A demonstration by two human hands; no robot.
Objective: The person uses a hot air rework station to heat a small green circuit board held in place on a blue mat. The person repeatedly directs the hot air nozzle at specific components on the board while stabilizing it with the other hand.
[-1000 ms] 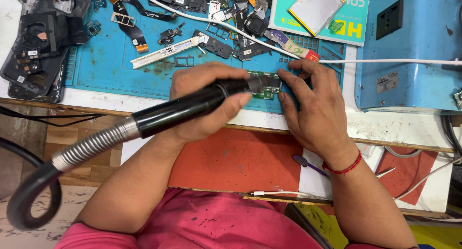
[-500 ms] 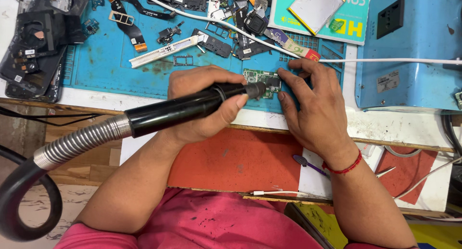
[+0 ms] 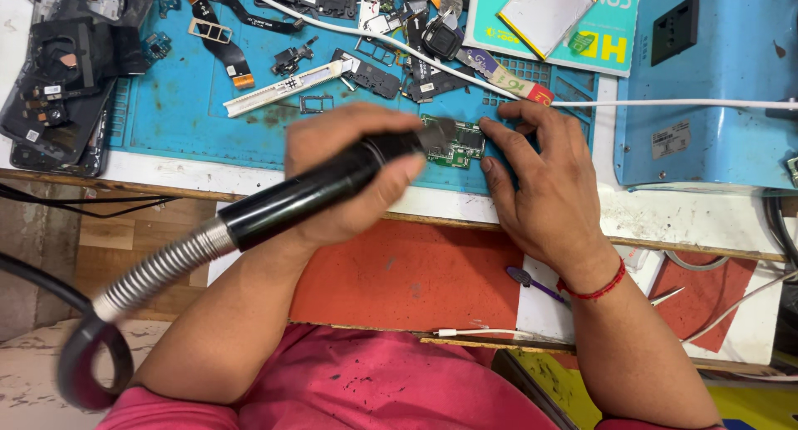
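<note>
Cluttered with stripped phone parts, the desk (image 3: 706, 222) carries a blue work mat (image 3: 174, 118) over its far left half and a blue box-shaped unit (image 3: 706, 81) at its far right corner. An orange pad (image 3: 407, 272) lies at the near edge, just under the forearms. Dark phone frames (image 3: 58, 73) sit piled at the mat's left edge, and a white cable (image 3: 665, 104) runs along the far side toward the blue unit.

Near the mat's front edge lies a small green circuit board (image 3: 457, 143). The left hand (image 3: 349, 176) is closed round a black hot-air handpiece (image 3: 316, 189), whose ribbed metal hose (image 3: 158, 272) trails off past the near left corner; its nozzle points at the board's left end. The right hand (image 3: 540, 181) lies spread flat, its fingertips (image 3: 489, 129) pressing the board's right edge to hold it down.

Judging by this, the board is being heated at one spot. The next move calls for a steady nozzle held just above the part, and for fingers kept clear of the hot air.
</note>
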